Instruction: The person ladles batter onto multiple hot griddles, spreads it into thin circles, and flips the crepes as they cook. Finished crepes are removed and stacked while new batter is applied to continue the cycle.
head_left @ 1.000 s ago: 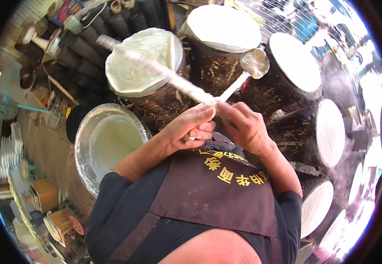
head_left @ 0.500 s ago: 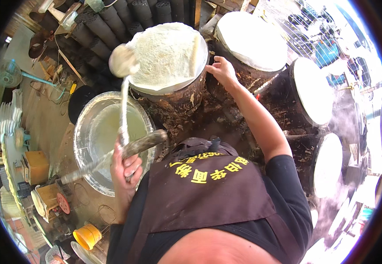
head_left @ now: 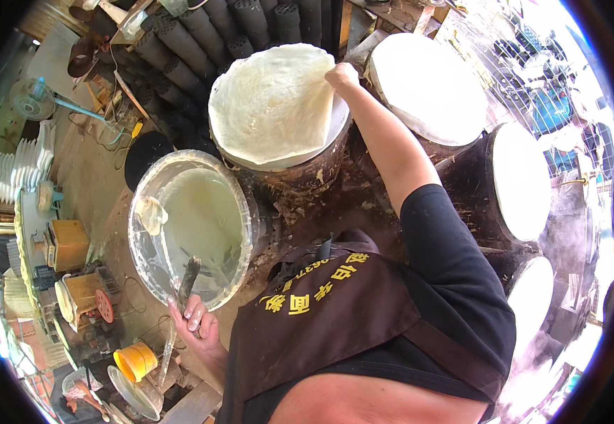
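Observation:
My right hand is closed on the right edge of a thin, pale batter sheet, which lies on a round steamer drum. The edge looks slightly lifted, leaving a strip of white surface bare beside it. In my left hand are a long-handled ladle and a dark wooden stick; a long, pale, narrow piece extends below the fist, and I cannot tell whether it joins the stick. The ladle's bowl hangs over a wide tub of milky, pale green liquid.
White-topped drums curve around my right, with steam rising at the lower right. Stacked black cylindrical briquettes stand behind the batter sheet. A yellow bucket and a fan are on the left.
My right hand has moved from beside the drum onto the sheet's edge and closed. My left hand has come down and back, carrying the ladle from the drum to over the tub.

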Tool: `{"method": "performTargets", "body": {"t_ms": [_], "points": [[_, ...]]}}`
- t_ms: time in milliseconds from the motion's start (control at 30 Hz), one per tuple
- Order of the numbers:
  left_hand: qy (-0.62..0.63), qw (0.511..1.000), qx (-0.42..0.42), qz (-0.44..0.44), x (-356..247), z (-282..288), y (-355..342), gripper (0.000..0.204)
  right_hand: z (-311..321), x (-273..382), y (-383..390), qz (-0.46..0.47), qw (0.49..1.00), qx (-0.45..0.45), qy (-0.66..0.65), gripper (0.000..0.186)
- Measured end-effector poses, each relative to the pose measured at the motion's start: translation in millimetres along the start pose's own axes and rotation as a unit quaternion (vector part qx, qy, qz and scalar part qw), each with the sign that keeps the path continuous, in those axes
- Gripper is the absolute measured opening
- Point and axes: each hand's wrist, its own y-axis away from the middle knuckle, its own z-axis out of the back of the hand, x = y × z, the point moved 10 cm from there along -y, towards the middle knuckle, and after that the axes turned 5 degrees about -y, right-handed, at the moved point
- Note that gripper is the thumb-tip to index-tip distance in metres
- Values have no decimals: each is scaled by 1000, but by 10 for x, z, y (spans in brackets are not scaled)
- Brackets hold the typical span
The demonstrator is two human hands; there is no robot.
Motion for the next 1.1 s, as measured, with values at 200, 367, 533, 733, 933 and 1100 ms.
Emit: {"method": "performTargets", "body": {"t_ms": [200, 367, 533, 733, 933, 1100], "points": [[0, 1000, 23, 0, 18, 19, -111, 34, 254, 825, 335, 146, 960, -67, -228, 13], [-5, 1000, 5, -7, 115, -85, -320, 33, 1606, 1099, 249, 226, 884, 16, -410, 14], [5, 999, 26, 26, 202, -143, -440, 33, 3565, -153, -123, 240, 790, 9, -563, 18], [-24, 999, 13, 25, 228, -170, -550, 33, 3814, -2339, -153, -11, 827, -216, -519, 13], [-39, 999, 12, 30, 249, -219, -585, 32, 3578, -2711, 196, -64, 924, -344, -153, 26], [-32, 998, 25, 44, 316, -246, -679, 30, 3804, -2068, 618, 87, 898, -423, 84, 42]]}}
